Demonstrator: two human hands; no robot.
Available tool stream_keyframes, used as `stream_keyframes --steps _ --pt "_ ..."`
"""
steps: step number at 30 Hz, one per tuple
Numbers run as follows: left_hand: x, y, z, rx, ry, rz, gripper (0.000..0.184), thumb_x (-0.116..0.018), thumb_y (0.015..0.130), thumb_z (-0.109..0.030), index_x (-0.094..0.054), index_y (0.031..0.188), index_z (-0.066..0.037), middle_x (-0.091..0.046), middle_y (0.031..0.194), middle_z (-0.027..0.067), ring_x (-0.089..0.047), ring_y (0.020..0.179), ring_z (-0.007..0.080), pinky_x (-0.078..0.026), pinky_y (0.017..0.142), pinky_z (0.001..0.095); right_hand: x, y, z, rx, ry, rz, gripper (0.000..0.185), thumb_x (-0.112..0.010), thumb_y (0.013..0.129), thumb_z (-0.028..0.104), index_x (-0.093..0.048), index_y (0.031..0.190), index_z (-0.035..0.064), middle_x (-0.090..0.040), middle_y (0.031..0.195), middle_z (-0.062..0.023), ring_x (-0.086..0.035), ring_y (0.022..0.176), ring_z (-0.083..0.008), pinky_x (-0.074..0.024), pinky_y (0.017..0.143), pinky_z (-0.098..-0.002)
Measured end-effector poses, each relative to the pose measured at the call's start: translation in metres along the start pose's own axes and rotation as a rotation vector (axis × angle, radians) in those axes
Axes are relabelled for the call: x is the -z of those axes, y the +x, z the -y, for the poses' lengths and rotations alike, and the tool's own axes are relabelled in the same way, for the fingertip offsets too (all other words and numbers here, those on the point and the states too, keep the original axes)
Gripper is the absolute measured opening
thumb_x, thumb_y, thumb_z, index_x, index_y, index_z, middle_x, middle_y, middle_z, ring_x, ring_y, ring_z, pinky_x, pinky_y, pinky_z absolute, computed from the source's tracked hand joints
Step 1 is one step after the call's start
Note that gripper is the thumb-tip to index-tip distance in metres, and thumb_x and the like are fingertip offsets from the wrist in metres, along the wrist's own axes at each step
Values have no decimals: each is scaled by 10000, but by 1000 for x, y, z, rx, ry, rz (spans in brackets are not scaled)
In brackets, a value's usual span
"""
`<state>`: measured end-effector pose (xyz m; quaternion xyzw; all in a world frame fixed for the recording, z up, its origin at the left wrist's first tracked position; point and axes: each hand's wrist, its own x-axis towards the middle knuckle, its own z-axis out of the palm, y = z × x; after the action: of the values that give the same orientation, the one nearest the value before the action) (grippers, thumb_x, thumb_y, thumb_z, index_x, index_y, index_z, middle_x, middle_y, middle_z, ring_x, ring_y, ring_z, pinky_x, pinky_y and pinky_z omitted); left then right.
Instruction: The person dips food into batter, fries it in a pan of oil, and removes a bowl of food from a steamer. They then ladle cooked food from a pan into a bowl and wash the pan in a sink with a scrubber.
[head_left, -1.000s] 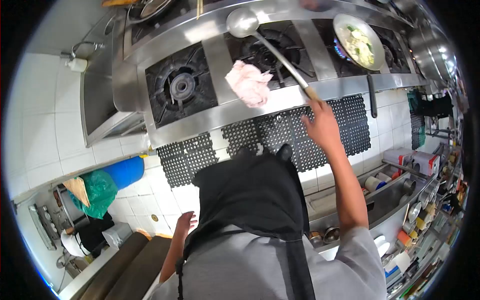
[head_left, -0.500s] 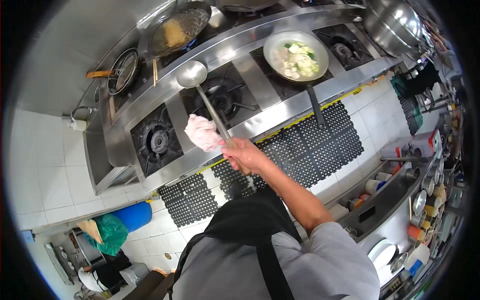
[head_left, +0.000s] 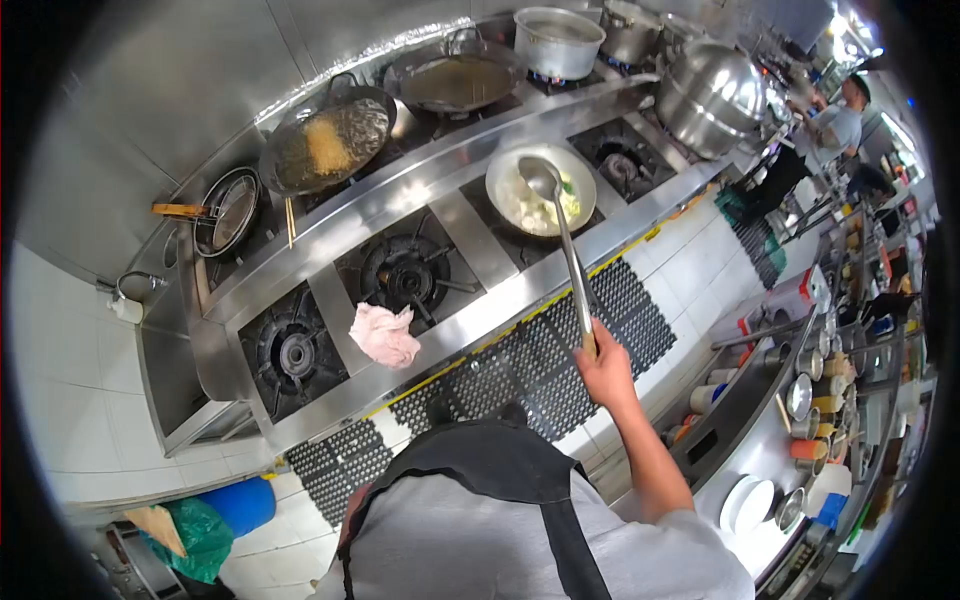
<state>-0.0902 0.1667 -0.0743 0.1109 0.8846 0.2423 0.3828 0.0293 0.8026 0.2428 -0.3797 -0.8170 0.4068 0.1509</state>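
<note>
My right hand [head_left: 607,368] is closed around the wooden grip of a long metal ladle [head_left: 572,262]. The ladle's bowl is over the pale frying pan [head_left: 494,190], in front of part of its contents; I cannot tell whether it touches them. White and green food pieces [head_left: 527,210] show in the pan, which sits on a front burner. To the left, a crumpled pink cloth [head_left: 385,336] lies on the stove's front ledge, apart from my hand. My left hand is out of view.
Behind, a dark wok [head_left: 365,130] holds liquid and a golden-brown piece of food [head_left: 327,147]. A second wok [head_left: 455,82], a tall pot [head_left: 560,45] and a steel steamer [head_left: 710,100] stand farther right. Another person [head_left: 840,125] is at the far right.
My right hand has moved right, away from the pink cloth. The ladle's bowl has swung from above the middle burner to over the frying pan. The view has shifted too.
</note>
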Motion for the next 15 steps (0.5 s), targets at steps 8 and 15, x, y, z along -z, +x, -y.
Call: stream_keyframes --steps 8,15 --pt "16 77 14 -72 -23 12 358 -520 1051 -335 -715 1192 -70 -728 1174 174 -674 1114 357 -510 977 456 -12 -20 -1 -25 -386 -125 593 -652 843 98 -549 1416 -14 -689 1115 -301 -687 985 -469 -556 888 -528" --pt "37 96 4 -109 2 33 363 -506 1056 -337 -716 1187 -72 -726 1170 179 -673 1108 368 -511 968 463 -40 57 -20 15 -450 -212 536 -611 846 101 -555 1364 -24 -705 1011 -298 -686 908 -488 -551 866 -558"
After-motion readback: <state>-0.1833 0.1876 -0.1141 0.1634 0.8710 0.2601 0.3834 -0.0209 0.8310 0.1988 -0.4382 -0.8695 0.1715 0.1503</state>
